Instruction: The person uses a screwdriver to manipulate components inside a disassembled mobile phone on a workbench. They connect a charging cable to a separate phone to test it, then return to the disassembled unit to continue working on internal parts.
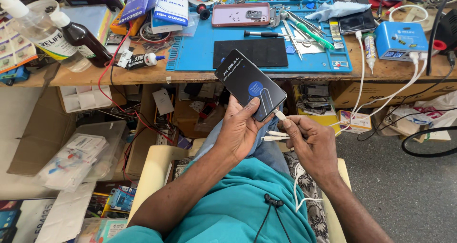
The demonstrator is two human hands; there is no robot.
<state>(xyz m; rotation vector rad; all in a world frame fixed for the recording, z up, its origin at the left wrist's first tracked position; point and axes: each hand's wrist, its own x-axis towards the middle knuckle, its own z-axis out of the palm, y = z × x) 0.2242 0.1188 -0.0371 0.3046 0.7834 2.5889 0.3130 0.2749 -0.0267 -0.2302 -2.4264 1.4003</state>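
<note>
Above the lap, the left hand (pixel 240 129) grips a flat black glass-fronted smartphone (pixel 250 83) by its edges, likely slippery and fragile, while the right hand (pixel 312 140) pinches a limp white charging cable plug (pixel 280 115) at its base.

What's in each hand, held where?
Left hand: black smartphone, gripped at its lower end. Right hand: white charging cable, pinched at the plug.

Black phone (pixel 250 84), screen lit, tilted in air; white cable plug (pixel 280 115) at its lower end.
</note>
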